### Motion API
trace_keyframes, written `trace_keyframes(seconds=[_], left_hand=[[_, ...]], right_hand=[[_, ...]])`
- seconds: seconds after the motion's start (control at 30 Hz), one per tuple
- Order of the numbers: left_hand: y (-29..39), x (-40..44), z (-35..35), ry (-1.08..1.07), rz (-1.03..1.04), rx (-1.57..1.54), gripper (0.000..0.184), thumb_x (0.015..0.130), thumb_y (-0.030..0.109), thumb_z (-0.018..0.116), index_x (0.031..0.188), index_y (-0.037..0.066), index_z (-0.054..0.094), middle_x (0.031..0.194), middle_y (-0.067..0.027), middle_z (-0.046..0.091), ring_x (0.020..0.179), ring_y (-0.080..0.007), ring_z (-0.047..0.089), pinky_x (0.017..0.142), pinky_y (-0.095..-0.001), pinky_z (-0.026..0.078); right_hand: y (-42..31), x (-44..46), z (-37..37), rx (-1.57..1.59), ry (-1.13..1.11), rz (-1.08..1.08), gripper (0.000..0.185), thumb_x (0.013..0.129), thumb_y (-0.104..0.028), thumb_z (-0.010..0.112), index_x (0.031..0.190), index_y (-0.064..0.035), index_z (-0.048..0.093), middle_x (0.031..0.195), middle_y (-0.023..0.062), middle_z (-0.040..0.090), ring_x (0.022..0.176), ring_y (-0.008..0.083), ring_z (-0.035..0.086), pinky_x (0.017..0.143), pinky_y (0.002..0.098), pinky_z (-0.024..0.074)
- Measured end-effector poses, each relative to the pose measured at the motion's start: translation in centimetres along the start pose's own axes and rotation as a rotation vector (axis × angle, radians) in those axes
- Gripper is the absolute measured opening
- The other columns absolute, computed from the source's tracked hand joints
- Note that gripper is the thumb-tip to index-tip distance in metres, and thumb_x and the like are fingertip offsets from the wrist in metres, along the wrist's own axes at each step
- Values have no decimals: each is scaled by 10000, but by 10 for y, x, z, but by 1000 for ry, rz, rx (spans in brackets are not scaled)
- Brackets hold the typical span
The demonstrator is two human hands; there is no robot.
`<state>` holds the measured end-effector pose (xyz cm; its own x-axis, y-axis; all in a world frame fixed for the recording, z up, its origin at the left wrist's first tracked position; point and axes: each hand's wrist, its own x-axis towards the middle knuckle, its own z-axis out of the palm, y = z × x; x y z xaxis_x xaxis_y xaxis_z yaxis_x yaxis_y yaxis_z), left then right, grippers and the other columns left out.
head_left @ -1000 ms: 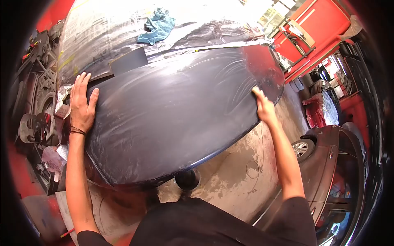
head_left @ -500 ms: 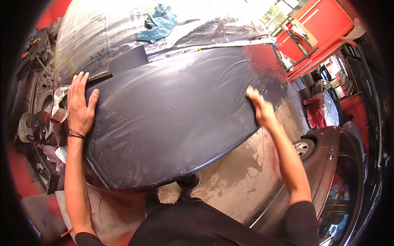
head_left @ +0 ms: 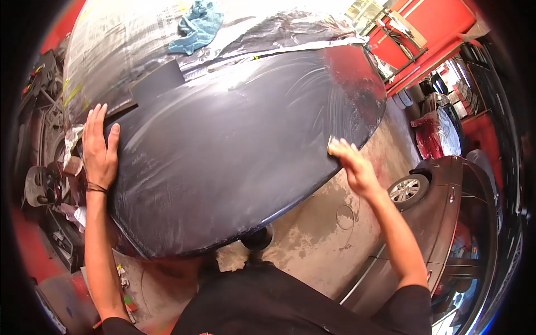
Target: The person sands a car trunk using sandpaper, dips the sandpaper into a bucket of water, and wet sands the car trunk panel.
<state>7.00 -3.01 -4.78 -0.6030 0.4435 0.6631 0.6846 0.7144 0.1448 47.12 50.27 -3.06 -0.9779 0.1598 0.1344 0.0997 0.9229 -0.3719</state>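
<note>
A large dark panel (head_left: 223,151), dull and marked with pale curved streaks, spans the middle of the view; its far right corner is red. My left hand (head_left: 100,153) lies on the panel's left edge, fingers stretched out and thumb apart, holding nothing. Near the right edge my right hand (head_left: 354,167) presses a small pale pad (head_left: 331,146) on the surface, its fingers over it; most of the pad is hidden. A dark flat sheet (head_left: 158,82) lies beyond the panel's upper left edge.
Behind the panel, a blue cloth (head_left: 197,27) rests on plastic and newspaper covering (head_left: 120,50). A dark car (head_left: 430,212) stands at the right. Car parts (head_left: 50,178) crowd the left side. A red structure (head_left: 435,28) is at the upper right.
My right hand has moved with the pad down toward the panel's near right edge. More pale streaks show there. My left hand remains on the left edge. The view has shifted slightly.
</note>
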Motion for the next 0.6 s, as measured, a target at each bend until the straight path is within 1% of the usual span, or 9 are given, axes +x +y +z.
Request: trace_keyframes(seconds=[0.1, 0.17, 0.2, 0.27, 0.37, 0.43, 0.5, 0.53, 0.6], left_hand=[[-5, -4, 2, 19, 2, -25, 567, 1169, 373, 569, 1633, 51, 527, 1680, -198, 528, 1595, -393, 440, 1318, -490, 323], [-9, -6, 1, 26, -9, -54, 563, 1171, 368, 569, 1635, 53, 525, 1674, -205, 532, 1583, -395, 456, 1310, -486, 337], [-10, -7, 1, 24, -10, -77, 561, 1172, 366, 569, 1635, 54, 524, 1670, -208, 535, 1577, -396, 464, 1306, -484, 344], [-10, -8, 1, 19, -2, -84, 554, 1176, 367, 568, 1631, 55, 527, 1661, -214, 542, 1570, -395, 475, 1300, -483, 356], [-17, -9, 7, 30, -4, -74, 558, 1176, 376, 567, 1632, 58, 528, 1667, -213, 537, 1576, -393, 468, 1302, -485, 353], [-18, -8, 10, 33, 3, -51, 559, 1176, 379, 566, 1634, 60, 528, 1671, -213, 533, 1580, -392, 464, 1304, -486, 351], [-17, -7, 11, 39, 9, -41, 560, 1179, 380, 561, 1638, 60, 525, 1670, -212, 535, 1584, -388, 459, 1309, -486, 342], [-18, -7, 10, 33, 18, -36, 563, 1180, 380, 559, 1638, 55, 523, 1668, -212, 537, 1586, -388, 457, 1310, -486, 340], [-21, -9, 9, 19, 48, -42, 567, 1181, 379, 558, 1637, 45, 521, 1668, -213, 537, 1589, -389, 453, 1312, -484, 336]], right_hand=[[81, 86, 6, -77, 262, 8, 439, 1132, -42, 516, 1521, -194, 651, 1621, 164, 598, 1538, 428, 517, 1304, 533, 394], [119, 139, 10, -160, 395, 55, 417, 1150, -85, 509, 1541, -185, 614, 1569, 164, 641, 1454, 437, 589, 1217, 539, 495], [118, 153, 6, -150, 385, 135, 389, 1155, -131, 528, 1533, -180, 608, 1537, 176, 659, 1380, 455, 637, 1159, 523, 542], [133, 156, 18, -197, 438, 74, 369, 1150, -155, 535, 1507, -179, 624, 1522, 189, 660, 1328, 470, 665, 1130, 504, 563], [26, 97, 34, -163, 317, 144, 368, 1126, -115, 530, 1458, -185, 672, 1537, 195, 645, 1372, 469, 634, 1193, 565, 495], [-48, 33, 66, -141, 309, -73, 394, 1087, -64, 554, 1434, -183, 700, 1560, 172, 654, 1456, 423, 607, 1272, 592, 408], [-132, -21, 61, -94, 98, -138, 492, 998, 6, 633, 1435, -208, 707, 1549, 115, 676, 1519, 343, 570, 1320, 568, 363], [-140, -35, 64, 22, 84, -136, 545, 945, 36, 654, 1424, -219, 712, 1549, 92, 675, 1531, 327, 558, 1325, 573, 353], [-102, -35, 54, -189, 126, -146, 541, 929, 43, 662, 1401, -214, 720, 1526, 85, 688, 1517, 321, 571, 1327, 580, 345]])
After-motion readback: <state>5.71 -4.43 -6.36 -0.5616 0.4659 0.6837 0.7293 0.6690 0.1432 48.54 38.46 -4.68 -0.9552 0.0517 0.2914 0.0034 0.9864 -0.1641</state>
